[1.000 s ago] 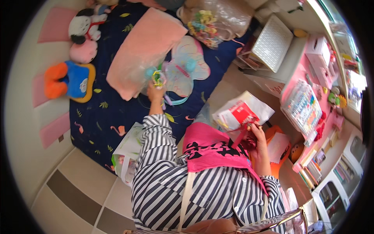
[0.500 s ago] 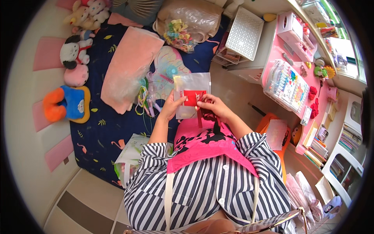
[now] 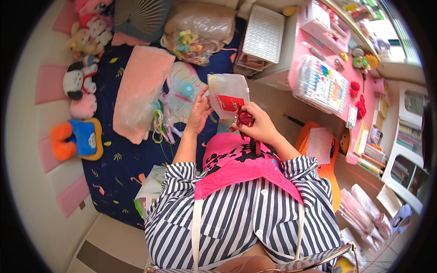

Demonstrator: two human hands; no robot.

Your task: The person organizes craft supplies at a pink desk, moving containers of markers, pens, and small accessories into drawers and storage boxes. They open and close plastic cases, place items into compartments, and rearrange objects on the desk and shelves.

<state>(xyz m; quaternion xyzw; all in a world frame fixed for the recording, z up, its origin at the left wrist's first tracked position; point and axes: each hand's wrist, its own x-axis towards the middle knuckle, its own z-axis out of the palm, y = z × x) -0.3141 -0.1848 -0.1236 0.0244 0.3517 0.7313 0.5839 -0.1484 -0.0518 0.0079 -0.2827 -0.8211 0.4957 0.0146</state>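
My left hand holds the left edge of a small white plastic packet with a red patch, raised in front of my chest. My right hand is closed on a dark red ribbon bow just below the packet, with a ribbon tail hanging down over my pink top. Both forearms come up from striped sleeves. Whether the bow is attached to the packet I cannot tell.
A navy bed cover lies to the left with a pink folded cloth, soft toys and a clear bag of small items. A white basket and a pink desk with pens stand to the right.
My left hand came back from the bed to the packet. Both hands now hold the packet and bow together in front of me, and the view has shifted toward the bed's head.
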